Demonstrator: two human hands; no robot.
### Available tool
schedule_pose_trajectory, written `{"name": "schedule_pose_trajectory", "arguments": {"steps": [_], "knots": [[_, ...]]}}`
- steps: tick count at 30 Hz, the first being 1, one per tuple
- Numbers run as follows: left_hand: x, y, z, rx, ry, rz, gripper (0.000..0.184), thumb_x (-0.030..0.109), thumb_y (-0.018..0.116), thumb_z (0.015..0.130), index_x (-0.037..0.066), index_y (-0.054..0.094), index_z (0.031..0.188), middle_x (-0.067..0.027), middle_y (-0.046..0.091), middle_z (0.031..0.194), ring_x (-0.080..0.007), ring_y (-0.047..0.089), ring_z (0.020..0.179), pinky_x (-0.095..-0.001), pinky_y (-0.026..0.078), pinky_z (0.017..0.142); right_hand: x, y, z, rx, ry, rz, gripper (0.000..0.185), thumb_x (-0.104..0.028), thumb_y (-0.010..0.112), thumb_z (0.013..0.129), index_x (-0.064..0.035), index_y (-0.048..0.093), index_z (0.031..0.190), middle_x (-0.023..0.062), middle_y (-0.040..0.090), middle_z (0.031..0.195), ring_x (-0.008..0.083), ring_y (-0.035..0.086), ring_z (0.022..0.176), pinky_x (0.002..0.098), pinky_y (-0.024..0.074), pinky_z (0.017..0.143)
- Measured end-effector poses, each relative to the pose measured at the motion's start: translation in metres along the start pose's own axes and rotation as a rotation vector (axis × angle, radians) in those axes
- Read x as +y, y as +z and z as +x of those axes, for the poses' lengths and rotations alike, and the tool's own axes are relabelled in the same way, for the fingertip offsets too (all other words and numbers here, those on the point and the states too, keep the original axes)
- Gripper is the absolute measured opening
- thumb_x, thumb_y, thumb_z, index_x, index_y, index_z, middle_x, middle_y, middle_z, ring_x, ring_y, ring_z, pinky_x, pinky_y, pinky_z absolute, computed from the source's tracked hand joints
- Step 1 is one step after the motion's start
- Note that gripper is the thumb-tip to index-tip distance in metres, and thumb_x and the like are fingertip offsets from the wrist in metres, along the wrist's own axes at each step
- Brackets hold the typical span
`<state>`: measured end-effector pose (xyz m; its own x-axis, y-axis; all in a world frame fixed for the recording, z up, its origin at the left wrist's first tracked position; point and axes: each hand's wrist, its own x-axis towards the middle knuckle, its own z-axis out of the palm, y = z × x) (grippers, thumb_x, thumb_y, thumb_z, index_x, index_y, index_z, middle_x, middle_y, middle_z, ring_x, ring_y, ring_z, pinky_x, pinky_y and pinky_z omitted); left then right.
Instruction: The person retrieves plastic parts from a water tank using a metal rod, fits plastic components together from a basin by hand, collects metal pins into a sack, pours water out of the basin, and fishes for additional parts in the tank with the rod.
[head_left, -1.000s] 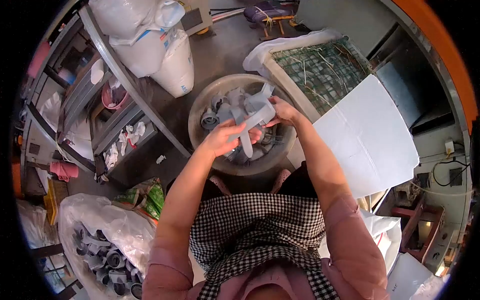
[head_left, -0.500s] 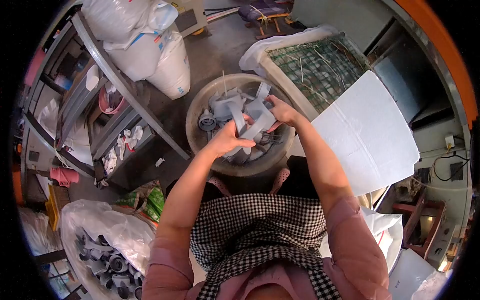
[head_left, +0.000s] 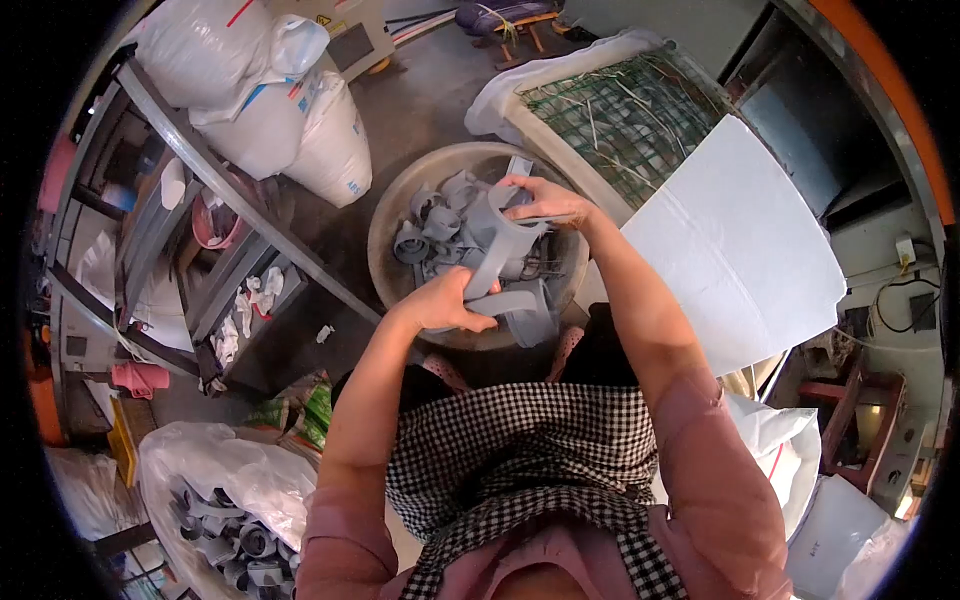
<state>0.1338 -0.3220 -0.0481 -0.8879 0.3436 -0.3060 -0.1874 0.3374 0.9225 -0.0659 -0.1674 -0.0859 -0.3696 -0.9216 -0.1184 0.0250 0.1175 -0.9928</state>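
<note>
Over a round tub (head_left: 385, 205) of grey plastic parts, both my hands hold pieces. My left hand (head_left: 445, 303) is closed around the strip-like arms of two grey plastic parts. One of these, a cup-shaped grey part (head_left: 535, 318), hangs out toward the tub's near rim. The other, an upper grey plastic part (head_left: 500, 240), slants up from my left fingers to my right hand (head_left: 548, 203). My right fingers and thumb close on its upper end. Loose grey fittings (head_left: 440, 222) lie heaped in the tub beneath, partly hidden by my hands.
White sacks (head_left: 300, 130) stand at the upper left, beside a metal rack (head_left: 240, 205). A bin covered with green netting (head_left: 625, 115) sits beyond the tub. A white board (head_left: 735, 250) leans at the right. Lower left, a plastic bag (head_left: 230, 470) holds dark grey parts.
The held parts have swung apart: the cup-shaped one now hangs lower, nearer me. My right hand has moved slightly left and up; my left hand is a little lower.
</note>
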Motion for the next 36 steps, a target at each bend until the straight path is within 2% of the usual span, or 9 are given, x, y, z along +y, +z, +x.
{"name": "schedule_pose_trajectory", "arguments": {"steps": [4, 10, 11, 14, 23, 27, 30, 34, 36], "knots": [[-0.007, -0.006, 0.002, 0.148, -0.01, 0.244, 0.031, 0.011, 0.072, 0.057, 0.002, 0.054, 0.081, -0.003, 0.054, 0.068, -0.0119, 0.052, 0.064, -0.0281, 0.042, 0.063, 0.0, 0.0, 0.004, 0.195, -0.088, -0.309, 0.037, -0.019, 0.076, 0.064, -0.0042, 0.055, 0.091, 0.0054, 0.061, 0.085, 0.0147, 0.054, 0.082, 0.029, 0.0428, 0.074], [-0.004, 0.0, -0.003, 0.086, -0.032, 0.246, 0.033, 0.011, 0.071, 0.054, -0.001, 0.053, 0.08, -0.0054, 0.055, 0.068, -0.0118, 0.05, 0.065, -0.0287, 0.043, 0.064, 0.038, 0.012, 0.024, 0.183, -0.02, -0.68, 0.055, -0.032, 0.075, 0.055, -0.0021, 0.059, 0.098, 0.0145, 0.064, 0.089, 0.0266, 0.06, 0.085, 0.0356, 0.046, 0.076], [-0.002, 0.001, -0.004, 0.07, -0.038, 0.251, 0.034, 0.011, 0.071, 0.054, -0.001, 0.054, 0.081, -0.0057, 0.055, 0.068, -0.0117, 0.05, 0.065, -0.0287, 0.043, 0.063, 0.036, 0.012, 0.024, 0.094, 0.112, -0.681, 0.057, -0.032, 0.071, 0.058, -0.0045, 0.058, 0.107, 0.0185, 0.063, 0.097, 0.031, 0.06, 0.089, 0.0371, 0.0462, 0.08], [-0.006, -0.003, -0.006, 0.063, -0.038, 0.249, 0.035, 0.011, 0.071, 0.054, -0.001, 0.054, 0.082, -0.006, 0.055, 0.067, -0.0115, 0.05, 0.064, -0.0287, 0.043, 0.062, 0.048, 0.022, 0.028, 0.145, -0.069, -0.651, 0.05, -0.028, 0.067, 0.061, -0.0042, 0.059, 0.105, 0.0208, 0.062, 0.098, 0.0326, 0.06, 0.09, 0.0382, 0.0466, 0.08], [-0.023, -0.004, 0.006, 0.091, -0.053, 0.206, 0.032, 0.012, 0.07, 0.054, 0.0, 0.053, 0.079, -0.0048, 0.053, 0.065, -0.0115, 0.048, 0.061, -0.0286, 0.041, 0.059, 0.029, 0.045, 0.02, 0.269, 0.029, -1.036, 0.049, -0.013, 0.056, 0.069, -0.0089, 0.052, 0.117, 0.0213, 0.062, 0.094, 0.0358, 0.059, 0.09, 0.0438, 0.0472, 0.078], [-0.026, 0.0, 0.009, 0.064, -0.074, 0.222, 0.033, 0.012, 0.068, 0.054, -0.001, 0.055, 0.082, -0.0094, 0.057, 0.069, -0.0157, 0.054, 0.067, -0.0294, 0.043, 0.065, 0.035, 0.043, 0.026, 0.301, 0.073, -1.057, 0.048, -0.014, 0.056, 0.069, -0.01, 0.053, 0.117, 0.0207, 0.062, 0.094, 0.0362, 0.059, 0.089, 0.0439, 0.0475, 0.077], [-0.008, -0.003, 0.001, -0.024, -0.123, 0.253, 0.034, 0.012, 0.068, 0.054, -0.001, 0.055, 0.082, -0.0097, 0.058, 0.07, -0.0163, 0.054, 0.068, -0.0292, 0.044, 0.065, 0.018, 0.037, 0.019, 0.12, 0.117, -1.132, 0.047, -0.016, 0.057, 0.071, -0.0101, 0.053, 0.117, 0.0197, 0.062, 0.095, 0.0357, 0.059, 0.091, 0.0439, 0.0471, 0.078], [-0.017, -0.005, 0.0, 0.033, 0.037, 0.262, 0.029, 0.012, 0.069, 0.054, 0.001, 0.053, 0.075, -0.0033, 0.053, 0.063, -0.012, 0.048, 0.058, -0.0285, 0.041, 0.058, 0.029, 0.027, 0.018, 0.096, -0.057, -1.113, 0.048, -0.026, 0.063, 0.072, -0.0101, 0.052, 0.116, 0.0185, 0.063, 0.092, 0.0347, 0.06, 0.089, 0.0445, 0.0471, 0.076], [-0.016, -0.011, -0.001, 0.104, -0.118, 0.274, 0.028, 0.012, 0.07, 0.053, 0.001, 0.053, 0.073, -0.0031, 0.052, 0.061, -0.0121, 0.048, 0.057, -0.0286, 0.041, 0.058, 0.029, 0.031, 0.016, 0.149, -0.081, -1.184, 0.049, -0.03, 0.064, 0.073, -0.0095, 0.052, 0.116, 0.0184, 0.063, 0.09, 0.0344, 0.06, 0.088, 0.0448, 0.0472, 0.075]]}}
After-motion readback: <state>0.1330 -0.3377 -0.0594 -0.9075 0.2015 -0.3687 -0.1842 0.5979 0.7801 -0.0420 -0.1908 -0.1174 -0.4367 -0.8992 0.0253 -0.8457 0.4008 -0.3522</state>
